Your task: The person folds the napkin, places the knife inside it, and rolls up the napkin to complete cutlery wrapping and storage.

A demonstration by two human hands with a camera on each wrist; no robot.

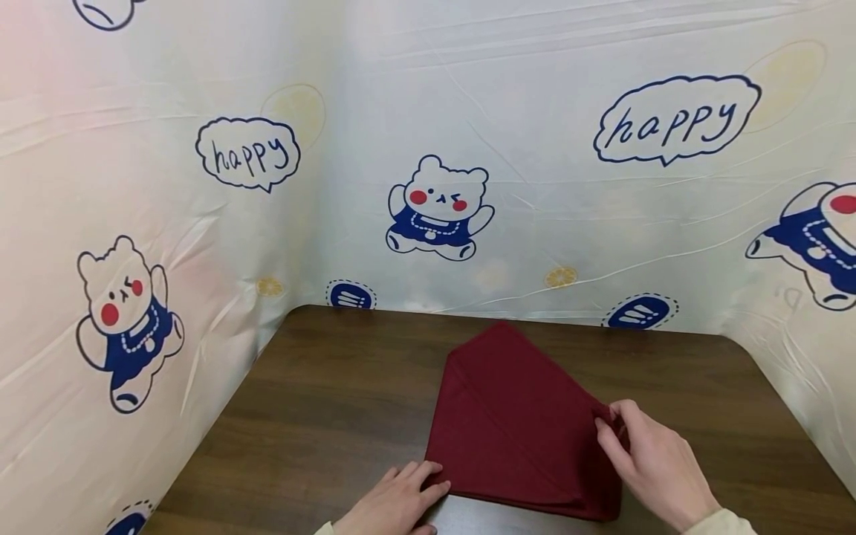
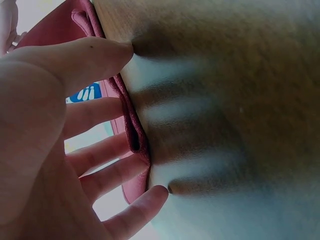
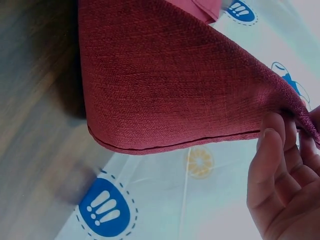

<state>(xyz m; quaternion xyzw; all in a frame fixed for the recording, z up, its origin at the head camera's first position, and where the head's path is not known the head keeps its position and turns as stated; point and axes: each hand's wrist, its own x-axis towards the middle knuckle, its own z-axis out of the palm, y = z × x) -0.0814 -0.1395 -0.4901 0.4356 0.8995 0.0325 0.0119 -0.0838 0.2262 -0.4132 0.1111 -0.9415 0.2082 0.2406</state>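
A dark red folded cloth of coarse weave lies on the table, with a pointed corner at its far end. My right hand pinches its right edge between thumb and fingers. In the right wrist view, that hand holds the cloth at a gathered edge, and a seam runs along the lower border. My left hand rests at the near left corner. In the left wrist view, the fingers are spread and fairly straight, touching the layered edge of the cloth.
The brown wooden table has rounded far corners. A pale curtain printed with bears and lettering stands right behind it and along both sides.
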